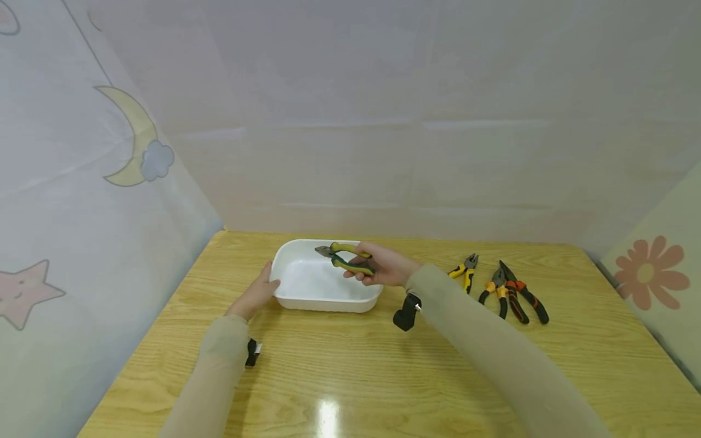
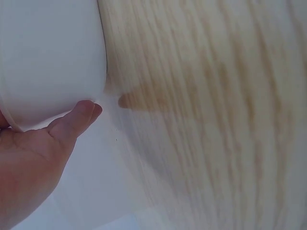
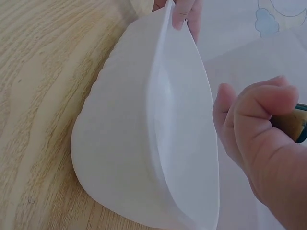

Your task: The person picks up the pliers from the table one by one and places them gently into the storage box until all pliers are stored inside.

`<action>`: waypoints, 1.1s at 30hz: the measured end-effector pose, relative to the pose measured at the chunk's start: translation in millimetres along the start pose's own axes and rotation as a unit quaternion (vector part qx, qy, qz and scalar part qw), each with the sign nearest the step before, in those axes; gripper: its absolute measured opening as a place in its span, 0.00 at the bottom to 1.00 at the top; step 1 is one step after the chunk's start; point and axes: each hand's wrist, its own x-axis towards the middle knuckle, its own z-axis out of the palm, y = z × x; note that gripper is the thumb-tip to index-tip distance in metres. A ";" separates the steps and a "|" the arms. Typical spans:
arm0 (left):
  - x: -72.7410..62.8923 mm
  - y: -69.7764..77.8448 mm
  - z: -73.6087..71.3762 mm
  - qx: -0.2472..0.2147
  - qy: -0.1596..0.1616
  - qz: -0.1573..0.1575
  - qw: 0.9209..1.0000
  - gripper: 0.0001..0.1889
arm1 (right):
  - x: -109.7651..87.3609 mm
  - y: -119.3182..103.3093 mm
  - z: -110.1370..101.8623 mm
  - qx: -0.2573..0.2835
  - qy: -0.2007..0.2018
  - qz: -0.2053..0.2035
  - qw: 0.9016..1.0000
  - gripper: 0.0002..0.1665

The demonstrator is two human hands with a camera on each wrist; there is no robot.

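A white plastic basin (image 1: pixel 323 304) stands on the wooden table. At its left end my left hand (image 1: pixel 256 294) grips the rim, thumb over the edge and fingers along the outer wall; the left wrist view shows those fingers (image 2: pixel 79 117) against the basin. Over the basin's right half, my right hand (image 1: pixel 385 264) holds combination pliers with green and yellow handles (image 1: pixel 352 266). Their metal head points left above the basin's inside, and the handles are spread apart. In the right wrist view a handle end (image 3: pixel 291 123) pokes out past the curled fingers.
To the right, yellow-and-black pliers (image 1: pixel 469 267) lie partly behind my right sleeve. Beside them are orange-and-black pliers (image 1: pixel 499 289) and red-and-black long-nose pliers (image 1: pixel 520 295). Printed cloth walls (image 1: pixel 350 170) enclose the wooden table (image 1: pixel 328 359).
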 end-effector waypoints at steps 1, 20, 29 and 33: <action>-0.1 0.0 0.1 0.001 0.000 -0.001 1.000 0.34 | 1.2 -0.8 0.2 -0.005 -0.001 0.001 1.000 0.24; 2.7 0.1 1.7 0.008 0.013 -0.011 1.000 0.33 | 29.4 -4.0 11.0 0.011 0.002 0.049 0.999 0.21; 4.0 1.8 2.2 0.011 0.018 -0.009 1.000 0.33 | 41.2 -4.5 16.1 0.006 0.023 0.064 0.998 0.26; 5.2 0.9 2.4 0.008 0.017 -0.006 1.000 0.33 | 47.6 -3.9 17.0 0.006 0.030 0.074 0.997 0.27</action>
